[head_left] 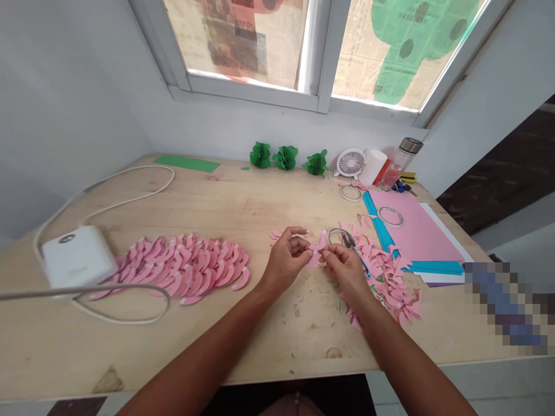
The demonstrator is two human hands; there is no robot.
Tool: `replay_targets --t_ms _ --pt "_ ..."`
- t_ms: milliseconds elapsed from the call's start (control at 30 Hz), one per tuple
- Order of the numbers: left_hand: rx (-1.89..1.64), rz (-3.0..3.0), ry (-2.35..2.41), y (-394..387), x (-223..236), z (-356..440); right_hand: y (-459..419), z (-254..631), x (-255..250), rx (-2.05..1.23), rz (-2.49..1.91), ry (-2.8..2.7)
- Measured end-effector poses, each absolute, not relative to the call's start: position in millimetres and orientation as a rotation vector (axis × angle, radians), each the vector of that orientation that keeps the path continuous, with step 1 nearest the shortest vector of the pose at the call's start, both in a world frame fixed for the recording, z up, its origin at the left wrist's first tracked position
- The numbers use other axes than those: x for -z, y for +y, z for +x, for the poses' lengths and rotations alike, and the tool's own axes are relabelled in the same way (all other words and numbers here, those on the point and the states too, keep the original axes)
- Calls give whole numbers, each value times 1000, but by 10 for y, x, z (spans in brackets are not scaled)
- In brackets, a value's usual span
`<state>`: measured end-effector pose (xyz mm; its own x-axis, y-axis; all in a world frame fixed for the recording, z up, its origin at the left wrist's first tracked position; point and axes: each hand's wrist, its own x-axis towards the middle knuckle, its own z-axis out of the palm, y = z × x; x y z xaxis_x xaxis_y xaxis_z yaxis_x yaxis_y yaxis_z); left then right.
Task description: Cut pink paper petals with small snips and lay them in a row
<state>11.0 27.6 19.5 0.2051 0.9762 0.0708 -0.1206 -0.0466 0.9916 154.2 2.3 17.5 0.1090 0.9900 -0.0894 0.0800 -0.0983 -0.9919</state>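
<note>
A small curved piece of pink paper [322,240] with pale ends is held between my two hands above the middle of the table. My left hand [286,257] pinches its left side, with the index finger lifted and curled over. The thumb and fingertips of my right hand [347,268] are closed on its right side. Scissors [362,257] lie just beyond my right hand, partly covered by pink paper scraps [390,277]. Left of my hands is a large spread pile of curved pink paper pieces [186,266], many with whitish ends.
A white power box [78,260] with looping cable stands at left. Green paper figures [285,157], a small fan [351,163], a white roll [373,166] and a bottle [399,164] line the back. Pink sheets [425,231], blue strips [437,267] and tape rings [350,193] lie at right.
</note>
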Motion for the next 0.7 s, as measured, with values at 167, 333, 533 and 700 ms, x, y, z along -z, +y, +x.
replay_targets --t_ms 167,333,533,700 --pt "-1122 1239 910 257 -178 127 27 1528 -146 -1160 -1342 -1192" --pt "-1118 1228 900 225 -193 151 41 1544 -75 -1177 -1314 -1203" --pt "-1124 1222 904 231 -198 151 27 1549 -75 -1192 -1326 -1208" --pt "-1126 1258 910 239 -155 147 24 1559 -132 -1198 -1303 -1163"
